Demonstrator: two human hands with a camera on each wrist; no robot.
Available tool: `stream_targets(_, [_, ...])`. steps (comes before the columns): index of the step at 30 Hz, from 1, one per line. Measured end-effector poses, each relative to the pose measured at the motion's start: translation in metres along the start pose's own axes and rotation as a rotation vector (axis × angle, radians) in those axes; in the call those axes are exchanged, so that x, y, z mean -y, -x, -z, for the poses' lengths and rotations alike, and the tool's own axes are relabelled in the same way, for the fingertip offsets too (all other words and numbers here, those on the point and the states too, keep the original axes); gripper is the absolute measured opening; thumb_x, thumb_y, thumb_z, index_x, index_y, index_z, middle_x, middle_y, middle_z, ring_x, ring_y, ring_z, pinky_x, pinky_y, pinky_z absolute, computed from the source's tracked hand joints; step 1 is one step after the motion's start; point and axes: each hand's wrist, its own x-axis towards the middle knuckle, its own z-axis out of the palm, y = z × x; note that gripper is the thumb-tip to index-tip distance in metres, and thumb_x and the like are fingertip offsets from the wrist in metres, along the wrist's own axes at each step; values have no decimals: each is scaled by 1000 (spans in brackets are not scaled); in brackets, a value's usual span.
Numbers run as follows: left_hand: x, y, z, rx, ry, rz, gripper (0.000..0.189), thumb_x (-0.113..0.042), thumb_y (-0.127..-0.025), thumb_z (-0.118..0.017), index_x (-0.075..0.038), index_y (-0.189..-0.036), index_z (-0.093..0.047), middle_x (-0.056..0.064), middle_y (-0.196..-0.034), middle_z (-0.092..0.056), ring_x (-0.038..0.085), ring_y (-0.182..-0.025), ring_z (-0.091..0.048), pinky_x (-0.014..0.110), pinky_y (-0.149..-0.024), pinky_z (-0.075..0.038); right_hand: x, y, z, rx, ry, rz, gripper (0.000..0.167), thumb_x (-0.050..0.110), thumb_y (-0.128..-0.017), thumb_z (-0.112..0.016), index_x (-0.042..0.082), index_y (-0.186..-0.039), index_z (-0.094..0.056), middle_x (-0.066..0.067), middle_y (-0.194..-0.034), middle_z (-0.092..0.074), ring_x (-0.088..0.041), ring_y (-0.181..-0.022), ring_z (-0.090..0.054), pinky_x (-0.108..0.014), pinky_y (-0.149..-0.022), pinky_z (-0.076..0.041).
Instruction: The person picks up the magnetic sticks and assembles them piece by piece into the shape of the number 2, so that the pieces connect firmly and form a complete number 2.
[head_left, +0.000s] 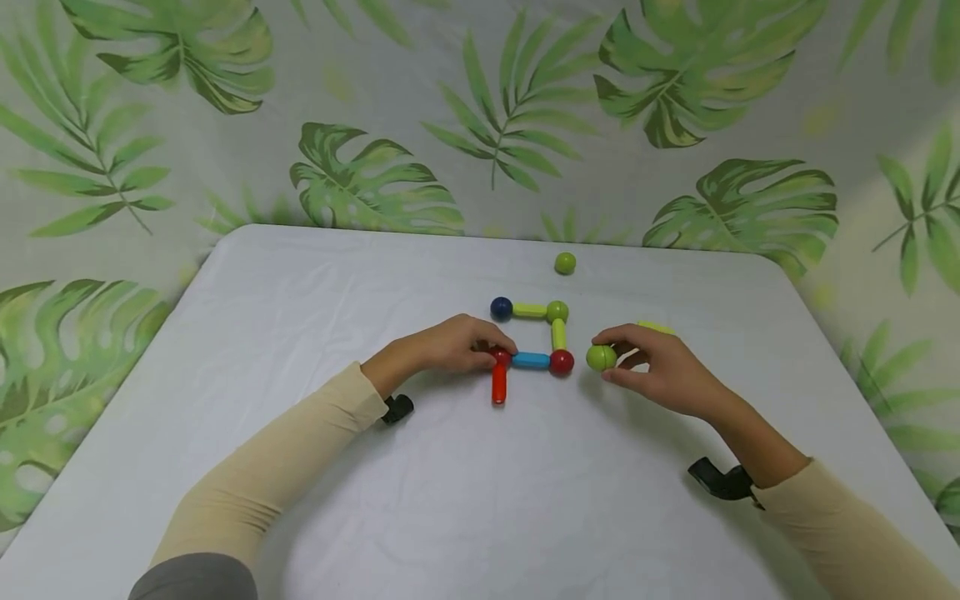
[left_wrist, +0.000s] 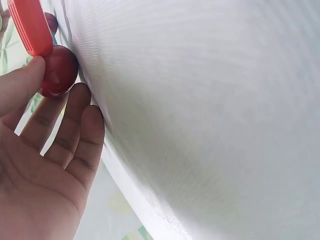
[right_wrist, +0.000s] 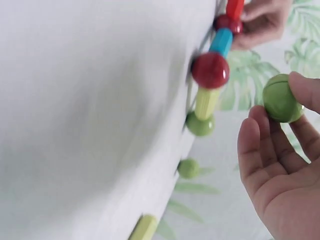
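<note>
My left hand grips a red ball between thumb and fingers at a corner of a joined shape on the table. From that ball a red stick points toward me, and a blue stick runs right to a second red ball. A yellow-green stick links this one to a green ball; another yellow-green stick leads left to a dark blue ball. Right of the shape, my right hand pinches a separate green ball, apart from the rest.
A loose green ball lies near the far edge of the white-covered table. Partly hidden behind my right hand is a loose yellow-green stick. A leaf-patterned cloth hangs behind the table.
</note>
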Motion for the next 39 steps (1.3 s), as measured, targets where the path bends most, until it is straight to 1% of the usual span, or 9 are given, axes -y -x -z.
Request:
stream_targets(8, [-3,0,1,1,-7,-3,33,-6,-95,-62,-16,-126,-69,3,-124,-69,17,-108,-62,31,-100,-52,15,9,-26,85,-100,1,41,6,-86,-75,9,-124,-63,-3,-118,-68,-16,-98,-65,-26,-83,-59])
stream_targets(13, [-1,1,1,10,-1,-11,34,-6,-95,-62,-15,-127,-69,4,-127,-69,18,-114,-62,31,-102,-52,28,10,-46,197,-189,-38,39,13,-87,-76,10,-123,-63,-3,-117,-68,-14,-98,-64,-24,-84,-58])
stream_targets(16, [0,1,2,8,-2,-12,34,-6,-95,-62,-16,-127,-69,3,-128,-69,17,-113,-62,32,-103,-51,39,8,-55,238,-230,-53,39,12,-86,-76,10,-122,-63,-4,-116,-68,-11,-98,-65,-24,-85,-58])
stream_targets(19, [-1,0,3,5,-3,-10,35,-7,-95,-62,-17,-128,-68,2,-127,-69,16,-110,-62,32,-102,-52,46,6,-61,249,-260,-64,38,12,-86,-76,10,-122,-63,-4,-115,-68,-12,-98,-64,-24,-85,-58])
stream_targets(23, [-2,0,3,8,-13,-7,35,-8,-95,-63,-17,-129,-68,2,-124,-69,17,-105,-61,31,-99,-52,49,5,-69,272,-287,-105,36,12,-86,-76,10,-120,-63,-6,-115,-67,-15,-99,-64,-22,-83,-58])
stream_targets(29, [-2,2,3,5,-8,3,36,-8,-95,-64,-17,-129,-67,3,-124,-69,17,-106,-62,32,-99,-53,55,-2,-79,277,-246,-145,33,16,-87,-75,11,-118,-65,-4,-112,-69,-17,-98,-64,-20,-80,-56])
stream_targets(31, [-3,2,3,7,-4,2,36,-8,-95,-63,-16,-130,-67,3,-124,-69,17,-106,-62,31,-100,-52,57,-4,-81,272,-247,-175,33,16,-87,-75,11,-118,-66,-3,-110,-69,-16,-97,-63,-20,-79,-55])
stream_targets(35, [-4,2,3,9,3,13,37,-8,-95,-63,-17,-131,-66,3,-122,-69,17,-106,-62,31,-99,-53,59,-9,-84,275,-301,-260,34,14,-86,-75,10,-119,-66,-5,-110,-69,-16,-95,-62,-20,-80,-54])
stream_targets(39, [-4,2,3,11,3,21,37,-7,-95,-63,-17,-130,-67,2,-120,-70,17,-104,-62,31,-98,-53,60,-14,-88,280,-347,-321,35,12,-86,-75,7,-120,-65,-7,-112,-69,-16,-97,-62,-23,-85,-54])
